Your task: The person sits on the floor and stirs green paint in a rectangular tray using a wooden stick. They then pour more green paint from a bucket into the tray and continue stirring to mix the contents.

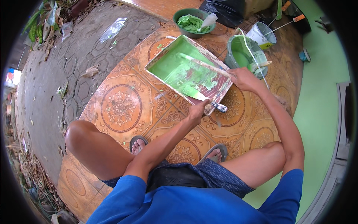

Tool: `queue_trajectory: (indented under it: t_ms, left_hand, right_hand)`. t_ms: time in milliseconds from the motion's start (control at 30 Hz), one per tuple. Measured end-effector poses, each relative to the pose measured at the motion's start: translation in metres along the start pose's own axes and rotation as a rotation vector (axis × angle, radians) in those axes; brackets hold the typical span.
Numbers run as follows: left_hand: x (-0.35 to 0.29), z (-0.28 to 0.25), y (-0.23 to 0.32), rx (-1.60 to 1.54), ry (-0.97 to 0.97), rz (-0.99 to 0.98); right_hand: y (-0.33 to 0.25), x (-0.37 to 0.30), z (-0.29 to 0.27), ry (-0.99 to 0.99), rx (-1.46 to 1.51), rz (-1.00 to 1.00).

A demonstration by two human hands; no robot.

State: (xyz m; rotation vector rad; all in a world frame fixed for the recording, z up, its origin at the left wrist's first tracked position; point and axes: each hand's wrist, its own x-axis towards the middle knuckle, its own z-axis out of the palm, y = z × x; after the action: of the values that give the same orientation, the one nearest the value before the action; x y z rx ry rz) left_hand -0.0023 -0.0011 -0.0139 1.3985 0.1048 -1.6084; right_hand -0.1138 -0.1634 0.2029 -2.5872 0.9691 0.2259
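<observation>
A rectangular paint tray [153, 76] sits on the tiles before me, its rim smeared with paint, green paint over its floor and ribbed reddish slope. My right hand [244, 79] is closed around the end of a pale, paint-crusted stick [209, 66], which reaches across the tray into the paint. At the tray's near corner, my left hand [197, 112] is closed on what looks like a putty knife [194, 93]. Its green-coated blade lies over the tray, and a dark and silver handle end [220, 107] shows past my fingers.
Right of the tray stands a green-grey paint bucket [232, 61] with a brush [260, 65] across its rim. Behind it are a white bucket [259, 31] and orange-handled rollers [298, 18]. A green basin [181, 31] holds green plastic. A green wall [320, 104] bounds the right side.
</observation>
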Motion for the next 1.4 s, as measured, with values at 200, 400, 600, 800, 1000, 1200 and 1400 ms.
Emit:
queue_trajectory:
  t_ms: [200, 400, 600, 800, 1000, 1200, 1400]
  left_hand:
    - [0.001, 0.0, 0.0, 0.024, 0.021, -0.016]
    - [-0.007, -0.002, 0.001, 0.039, -0.007, -0.014]
    - [-0.017, 0.005, 0.008, -0.023, -0.026, -0.02]
    - [-0.007, 0.004, 0.003, 0.026, 0.021, -0.027]
    - [0.003, 0.003, -0.004, 0.08, 0.056, -0.021]
    - [0.004, -0.001, -0.003, 0.005, 0.016, -0.016]
    - [-0.001, 0.003, 0.0, -0.005, 0.022, -0.004]
  right_hand:
    - [0.003, 0.015, 0.009, -0.023, -0.094, 0.042]
    - [0.003, 0.016, 0.009, 0.018, -0.013, 0.032]
    - [0.009, 0.018, 0.02, -0.014, -0.015, 0.01]
    - [-0.013, 0.011, 0.019, -0.041, -0.036, 0.015]
    - [-0.029, 0.005, 0.019, -0.063, -0.045, -0.035]
    - [-0.052, -0.001, 0.011, -0.18, -0.041, -0.097]
    - [-0.046, -0.007, -0.001, -0.134, -0.099, -0.024]
